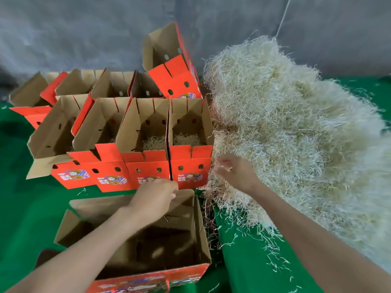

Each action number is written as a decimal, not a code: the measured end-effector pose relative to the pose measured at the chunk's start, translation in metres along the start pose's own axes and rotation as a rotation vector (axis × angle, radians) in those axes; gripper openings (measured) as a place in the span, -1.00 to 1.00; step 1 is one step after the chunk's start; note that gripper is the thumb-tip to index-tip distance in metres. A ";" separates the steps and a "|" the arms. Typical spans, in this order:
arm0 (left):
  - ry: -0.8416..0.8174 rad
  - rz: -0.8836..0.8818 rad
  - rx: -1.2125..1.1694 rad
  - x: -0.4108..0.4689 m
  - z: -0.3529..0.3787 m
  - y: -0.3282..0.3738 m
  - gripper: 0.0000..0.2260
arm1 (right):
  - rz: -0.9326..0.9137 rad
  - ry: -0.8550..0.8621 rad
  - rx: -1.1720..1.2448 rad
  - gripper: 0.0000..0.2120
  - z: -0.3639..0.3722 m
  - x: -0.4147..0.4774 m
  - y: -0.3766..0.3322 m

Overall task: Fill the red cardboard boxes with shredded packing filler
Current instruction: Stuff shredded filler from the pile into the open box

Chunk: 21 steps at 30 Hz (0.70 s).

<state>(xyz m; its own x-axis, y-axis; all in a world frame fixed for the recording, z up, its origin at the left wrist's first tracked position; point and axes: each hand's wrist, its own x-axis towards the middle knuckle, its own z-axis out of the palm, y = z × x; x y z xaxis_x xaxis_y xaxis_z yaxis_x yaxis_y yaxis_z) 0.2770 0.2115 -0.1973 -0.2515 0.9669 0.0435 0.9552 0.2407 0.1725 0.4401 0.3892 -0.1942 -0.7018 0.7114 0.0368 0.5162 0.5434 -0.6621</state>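
Observation:
An open red cardboard box (203, 240) stands nearest me, its brown inside dark with nothing visible in it. My left hand (155, 197) grips its far flap with curled fingers. My right hand (232, 172) is blurred and reaches into the low edge of a big heap of pale shredded filler (296, 134); its fingers look spread and I cannot see strands held. Beyond, a row of open red boxes (190, 163) stands side by side. The two at the right of that row hold some filler at the bottom.
More open red boxes (74, 85) stand in a back row, and one box (175, 66) sits tilted on top. Everything rests on a green cloth (249, 261) strewn with loose strands. A grey sheet hangs behind.

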 end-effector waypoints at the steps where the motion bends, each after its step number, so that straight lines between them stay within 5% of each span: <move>1: -0.004 0.007 0.040 0.004 0.000 -0.001 -0.88 | 0.041 0.125 -0.102 -0.54 -0.011 0.005 0.016; 5: -0.005 -0.021 0.103 0.013 -0.005 -0.010 -0.84 | 0.301 0.021 -0.487 0.08 -0.033 0.023 0.067; 7: -0.012 -0.028 0.036 0.018 -0.005 -0.010 -0.88 | 0.314 -0.086 -0.501 0.20 -0.027 0.029 0.082; 8: -0.023 -0.015 -0.022 0.020 -0.005 -0.007 -0.92 | 0.310 -0.133 -0.507 0.20 -0.020 0.030 0.087; 11: -0.079 0.038 -0.186 0.031 -0.001 0.008 -0.58 | 0.348 -0.154 -0.558 -0.09 -0.001 0.033 0.101; 14: -0.008 0.032 -0.368 0.052 0.001 0.033 -0.54 | 0.438 -0.042 -0.318 -0.43 -0.006 0.036 0.108; 18: -0.024 -0.105 -0.696 0.090 0.002 0.066 -0.41 | 0.366 0.187 -0.025 -0.34 -0.041 0.040 0.093; 21: -0.116 -0.209 -0.967 0.113 -0.004 0.088 -0.14 | 0.206 0.392 -0.006 -0.45 -0.062 0.033 0.072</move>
<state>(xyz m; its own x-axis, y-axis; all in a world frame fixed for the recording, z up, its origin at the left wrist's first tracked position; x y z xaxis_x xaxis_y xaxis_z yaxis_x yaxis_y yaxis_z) 0.3315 0.3419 -0.1735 -0.3345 0.9275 -0.1668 0.3422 0.2844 0.8955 0.4845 0.4799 -0.1943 -0.3454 0.9197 0.1864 0.6295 0.3744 -0.6808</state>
